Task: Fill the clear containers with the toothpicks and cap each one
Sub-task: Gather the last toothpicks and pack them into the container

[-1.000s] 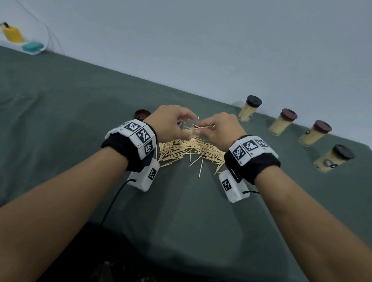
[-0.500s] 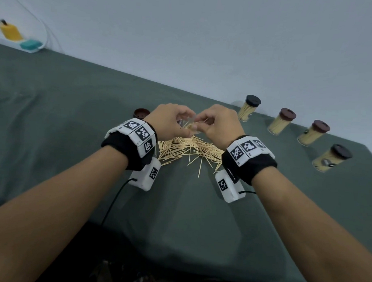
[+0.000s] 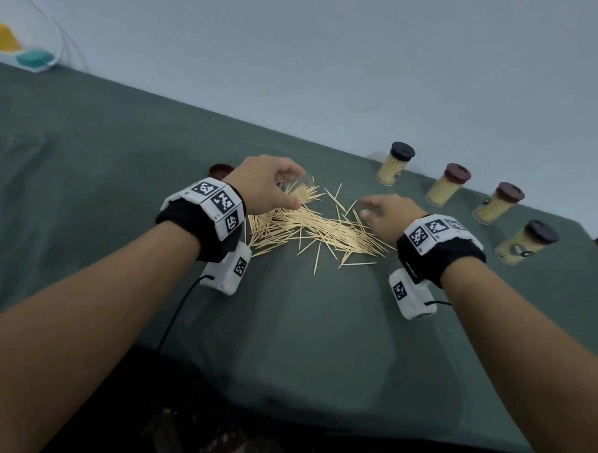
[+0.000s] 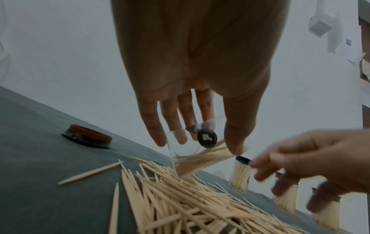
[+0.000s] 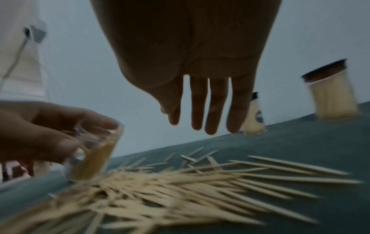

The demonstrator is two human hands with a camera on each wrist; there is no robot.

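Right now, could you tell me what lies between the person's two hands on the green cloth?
In the head view, the pile of loose wooden toothpicks lies between the left hand, gripping the clear plastic container, and the open right hand.

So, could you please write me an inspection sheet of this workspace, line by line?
Surface: table under a dark green cloth.
Job's things: loose toothpicks piled; clear container tilted, partly filled, uncapped; four capped containers in a row at right; brown cap lying alone.
Clutter: yellow and teal objects at the far corner.
Hands: left hand holds the clear container; right hand open over the pile, holding nothing.
Cables: black wrist cable.
Surroundings: plain wall.
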